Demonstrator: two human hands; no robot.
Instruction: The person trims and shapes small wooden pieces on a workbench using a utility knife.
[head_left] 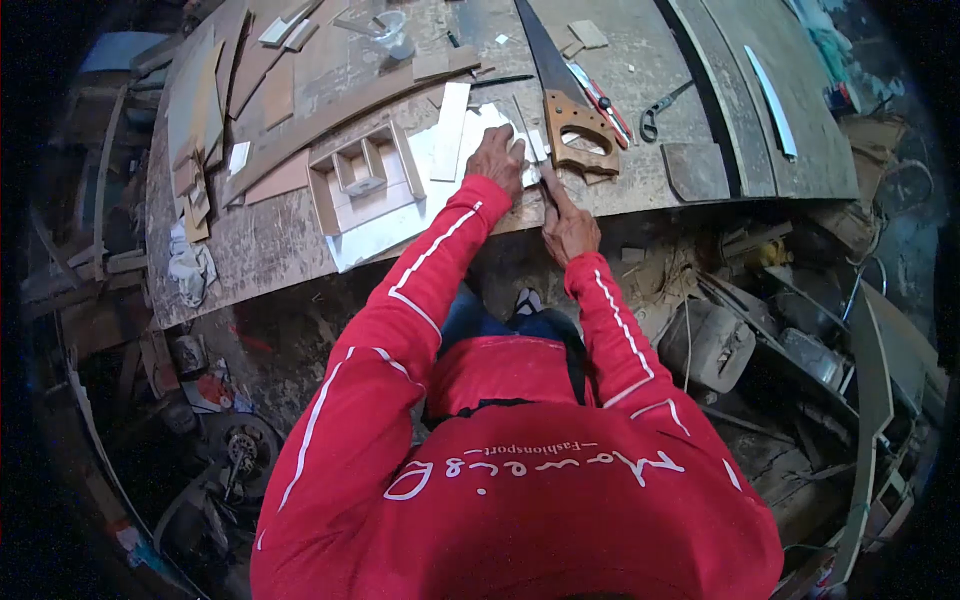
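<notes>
My left hand (497, 160) bears down on a flat white sheet (385, 233) — pinching anything, I can't tell. My right grasps a slim, dark, blade-like tool (547, 184) beside a small white strip (537, 145) — trimming, I judge, needing steady pressure next.

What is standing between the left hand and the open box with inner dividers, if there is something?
A long white strip lies in between, just right of the open box. It seems to lie flat, so the left hand could probably pass over it.
</notes>
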